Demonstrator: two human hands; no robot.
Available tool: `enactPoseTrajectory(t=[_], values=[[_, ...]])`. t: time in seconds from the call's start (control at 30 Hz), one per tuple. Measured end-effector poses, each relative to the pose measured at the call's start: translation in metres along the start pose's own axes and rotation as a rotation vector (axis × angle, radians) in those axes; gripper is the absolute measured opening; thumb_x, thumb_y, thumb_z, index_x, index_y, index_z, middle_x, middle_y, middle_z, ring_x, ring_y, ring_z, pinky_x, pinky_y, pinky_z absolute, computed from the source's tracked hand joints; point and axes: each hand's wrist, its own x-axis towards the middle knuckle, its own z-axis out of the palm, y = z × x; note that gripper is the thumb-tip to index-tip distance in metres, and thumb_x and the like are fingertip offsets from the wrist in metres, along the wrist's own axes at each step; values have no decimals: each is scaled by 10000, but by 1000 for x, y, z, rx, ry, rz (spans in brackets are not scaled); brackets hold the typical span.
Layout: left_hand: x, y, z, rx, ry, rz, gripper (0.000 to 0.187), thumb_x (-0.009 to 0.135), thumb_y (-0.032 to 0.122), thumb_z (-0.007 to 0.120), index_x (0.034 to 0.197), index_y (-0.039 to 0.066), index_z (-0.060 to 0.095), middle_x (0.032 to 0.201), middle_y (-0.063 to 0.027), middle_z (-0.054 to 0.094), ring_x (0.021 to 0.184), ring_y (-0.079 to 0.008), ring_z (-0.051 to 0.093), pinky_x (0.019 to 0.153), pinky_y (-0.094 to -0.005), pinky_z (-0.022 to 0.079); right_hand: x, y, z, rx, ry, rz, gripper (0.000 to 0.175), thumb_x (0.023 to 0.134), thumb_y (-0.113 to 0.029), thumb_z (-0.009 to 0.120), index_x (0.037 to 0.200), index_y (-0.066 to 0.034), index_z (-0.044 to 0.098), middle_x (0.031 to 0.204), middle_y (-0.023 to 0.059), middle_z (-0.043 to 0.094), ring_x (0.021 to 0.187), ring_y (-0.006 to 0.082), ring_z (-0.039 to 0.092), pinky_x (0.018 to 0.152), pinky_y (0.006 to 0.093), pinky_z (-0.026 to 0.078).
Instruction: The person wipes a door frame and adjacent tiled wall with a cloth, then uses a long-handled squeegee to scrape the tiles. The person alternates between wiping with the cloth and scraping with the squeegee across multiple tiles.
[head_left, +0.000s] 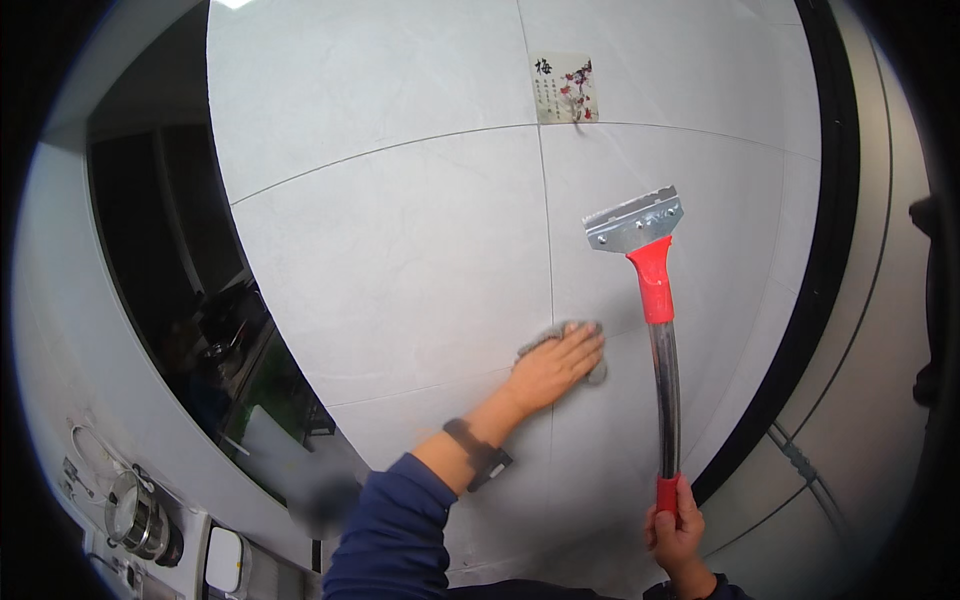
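Note:
My left hand (559, 367) lies flat over a grey cloth (597, 373), pressing it against the light grey tiled wall (405, 247) beside a vertical joint. Most of the cloth is hidden under the palm and fingers. In my right hand (677, 531) is a long-handled scraper (664, 397), held upright by the red grip at the bottom of its handle. Its metal head (637, 220) points up and seems apart from the wall, with pale residue along the blade edge.
An adhesive wall hook (566, 88) with a flower print and writing sits higher up. A black frame (836, 187) edges the wall on the right. At lower left, a steel pot (135, 514) and a white-lidded bin (225, 559) stand near a dark glass opening (150, 225).

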Motion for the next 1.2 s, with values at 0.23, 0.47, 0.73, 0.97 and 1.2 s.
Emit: enactPoseTrajectory(t=[0.23, 0.47, 0.73, 0.97, 1.2], values=[[-53, 59, 13, -2026, 92, -1154, 272, 977, 189, 486, 1211, 68, 555, 1256, -46, 557, 1228, -148, 483, 981, -316, 436, -51, -24, -16, -329, 110, 120, 578, 899, -149, 606, 1400, 44, 394, 924, 170, 677, 740, 200, 666, 707, 292, 516], [-68, 71, -18, -2460, 817, -953, 421, 982, 296, 535, 1341, 106, 422, 1306, 36, 474, 1202, -107, 448, 1083, -277, 315, -81, -39, -46, -548, 37, 46, 535, 838, -136, 703, 1309, 37, 516, 959, 180, 678, 788, 256, 669, 744, 308, 512], [-45, 49, -72, -2025, 766, -1021, 521, 1007, 289, 481, 1458, 118, 286, 1392, 33, 404, 1236, -118, 401, 1058, -290, 328, -70, -38, -87, -535, -85, 41, 517, 726, -35, 760, 1225, -50, 626, 698, 124, 568, 579, 234, 552, 551, 306, 452], [-1, 62, -133, -1500, 244, -1012, 430, 1017, 341, 452, 1328, 47, 495, 1059, -22, 597, 881, -96, 552, 786, -240, 462, -67, -62, -123, -620, -233, 36, 527, 719, -28, 759, 1228, -65, 628, 745, 129, 597, 611, 240, 577, 575, 302, 464], [42, 133, -91, -1182, 188, -1082, 375, 1019, 365, 446, 1035, 11, 568, 692, -9, 577, 537, -72, 504, 434, -245, 401, -71, -54, -165, -536, -201, -39, 507, 702, -22, 767, 1192, -86, 653, 682, 106, 554, 564, 244, 552, 523, 321, 450]])
